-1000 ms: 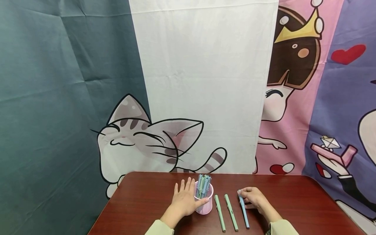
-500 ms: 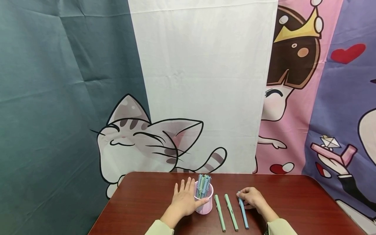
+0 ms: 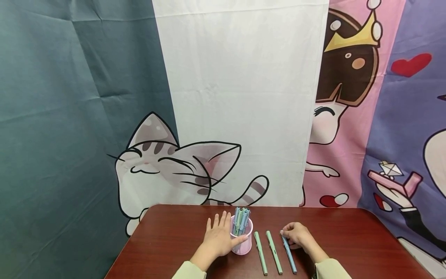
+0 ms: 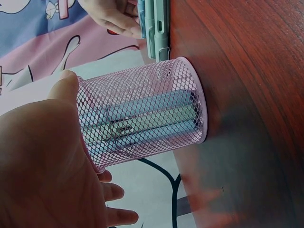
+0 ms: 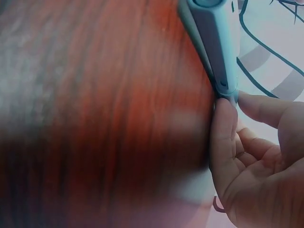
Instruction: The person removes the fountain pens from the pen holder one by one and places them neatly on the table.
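Note:
My left hand [image 3: 218, 237] is beside a pink mesh pen holder [image 3: 243, 248], its fingers spread and straight and its thumb across the near side of the rim. In the left wrist view the palm lies by the mouth of the holder [image 4: 142, 111]. Several blue and green pens [image 3: 241, 221] stand inside it. My right hand [image 3: 299, 235] pinches the far end of a blue pen [image 3: 290, 257] between thumb and finger. That pen lies along the table; the right wrist view shows the fingertips at the end of the pen [image 5: 216, 47].
Two green pens, a left one [image 3: 260, 254] and a right one [image 3: 274, 252], lie side by side between the pen holder and the blue pen. The brown wooden table [image 3: 167, 240] ends at a cloth backdrop [image 3: 223, 97] printed with cartoon figures.
My right hand has shifted slightly left, still pinching the blue pen, whose far end has moved left with it. The left hand and the pen holder stay where they were.

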A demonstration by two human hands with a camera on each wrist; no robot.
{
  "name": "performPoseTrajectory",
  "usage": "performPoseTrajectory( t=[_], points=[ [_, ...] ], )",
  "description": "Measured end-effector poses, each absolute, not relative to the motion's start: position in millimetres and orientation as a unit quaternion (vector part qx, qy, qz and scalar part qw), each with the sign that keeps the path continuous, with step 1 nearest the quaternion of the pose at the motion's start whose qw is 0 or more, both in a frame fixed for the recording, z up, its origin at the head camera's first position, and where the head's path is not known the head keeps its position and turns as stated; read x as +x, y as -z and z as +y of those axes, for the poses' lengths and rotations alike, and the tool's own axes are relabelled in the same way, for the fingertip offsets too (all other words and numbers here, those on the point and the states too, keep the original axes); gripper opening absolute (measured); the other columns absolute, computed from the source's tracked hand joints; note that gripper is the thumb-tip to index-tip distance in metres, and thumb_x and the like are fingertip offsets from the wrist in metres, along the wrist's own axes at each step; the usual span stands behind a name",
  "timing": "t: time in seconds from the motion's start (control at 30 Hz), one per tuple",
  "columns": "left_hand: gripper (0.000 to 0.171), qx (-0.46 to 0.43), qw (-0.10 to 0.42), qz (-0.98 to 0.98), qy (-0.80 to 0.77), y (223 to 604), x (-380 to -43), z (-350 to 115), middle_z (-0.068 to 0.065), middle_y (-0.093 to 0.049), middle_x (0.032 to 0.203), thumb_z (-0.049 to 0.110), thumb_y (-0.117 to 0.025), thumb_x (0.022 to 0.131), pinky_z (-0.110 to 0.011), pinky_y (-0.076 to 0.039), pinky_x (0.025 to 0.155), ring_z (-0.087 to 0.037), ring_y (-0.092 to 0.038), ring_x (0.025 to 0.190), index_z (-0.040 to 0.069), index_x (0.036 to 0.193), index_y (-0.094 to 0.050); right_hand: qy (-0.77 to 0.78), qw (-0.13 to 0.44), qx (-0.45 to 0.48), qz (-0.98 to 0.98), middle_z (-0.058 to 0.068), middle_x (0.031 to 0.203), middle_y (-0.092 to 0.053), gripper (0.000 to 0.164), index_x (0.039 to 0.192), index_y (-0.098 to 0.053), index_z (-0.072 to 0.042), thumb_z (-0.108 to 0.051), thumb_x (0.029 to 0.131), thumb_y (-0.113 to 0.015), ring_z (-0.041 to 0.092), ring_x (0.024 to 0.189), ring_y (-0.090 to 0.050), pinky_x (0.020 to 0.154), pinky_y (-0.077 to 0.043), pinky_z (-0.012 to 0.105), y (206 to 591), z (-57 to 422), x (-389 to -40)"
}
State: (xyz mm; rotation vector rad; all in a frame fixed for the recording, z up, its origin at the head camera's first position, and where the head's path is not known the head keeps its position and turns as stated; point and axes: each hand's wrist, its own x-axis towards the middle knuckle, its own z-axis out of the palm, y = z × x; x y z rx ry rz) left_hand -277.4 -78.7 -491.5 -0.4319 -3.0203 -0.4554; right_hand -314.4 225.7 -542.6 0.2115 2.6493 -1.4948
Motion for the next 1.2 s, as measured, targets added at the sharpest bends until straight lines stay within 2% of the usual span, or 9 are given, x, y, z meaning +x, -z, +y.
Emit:
performPoseTrajectory(
  t=[0.47,0.67,0.93,1.07,1.2],
  points=[
    [0.109,-0.140,0.028,-0.978,0.152,492.2,-277.2,-77.9,-0.016,-0.033,0.163,0.085,-0.046,0.084,-0.064,-0.016,0.119,-0.043,-0.028,0.149,0.005,0.156,-0.034,0.491,0.035,0.076,0.867,0.011,0.078,-0.062,0.015,0.099,-0.067,0.002,-0.011,0.092,-0.068,0.022,0.065,-0.063,0.056,-0.059,0.037,530.7,221.3,-312.2],
    [0.109,-0.139,0.033,-0.978,0.152,493.0,-277.9,-77.8,-0.016,-0.033,0.163,0.085,-0.046,0.084,-0.064,-0.016,0.119,-0.043,-0.028,0.149,0.005,0.156,-0.035,0.516,0.023,0.053,0.855,0.013,0.091,-0.067,0.022,0.108,-0.067,0.003,-0.014,0.095,-0.068,0.019,0.067,-0.065,0.061,-0.059,0.037,510.9,209.1,-311.8],
    [0.109,-0.139,0.030,-0.978,0.151,492.2,-277.6,-77.1,-0.016,-0.033,0.163,0.085,-0.047,0.084,-0.064,-0.016,0.119,-0.043,-0.028,0.149,0.005,0.157,-0.034,0.549,0.030,0.017,0.835,0.019,0.104,-0.071,0.029,0.116,-0.066,0.007,-0.013,0.095,-0.068,0.027,0.082,-0.072,0.067,-0.061,0.039,486.9,189.0,-308.9],
    [0.108,-0.137,0.027,-0.978,0.155,491.4,-278.3,-77.1,-0.016,-0.033,0.163,0.083,-0.048,0.084,-0.065,-0.016,0.119,-0.043,-0.028,0.150,0.005,0.157,-0.034,0.574,0.037,-0.006,0.818,0.025,0.107,-0.070,0.034,0.119,-0.063,0.011,-0.013,0.096,-0.067,0.032,0.088,-0.073,0.073,-0.062,0.044,482.2,180.9,-308.3],
    [0.108,-0.136,0.026,-0.978,0.155,490.6,-278.4,-77.2,-0.016,-0.033,0.163,0.084,-0.048,0.084,-0.064,-0.016,0.119,-0.043,-0.028,0.149,0.005,0.157,-0.034,0.589,0.033,-0.022,0.807,0.025,0.110,-0.070,0.036,0.122,-0.062,0.011,-0.014,0.096,-0.069,0.036,0.096,-0.072,0.079,-0.061,0.048,480.6,172.6,-307.3]
  ],
)
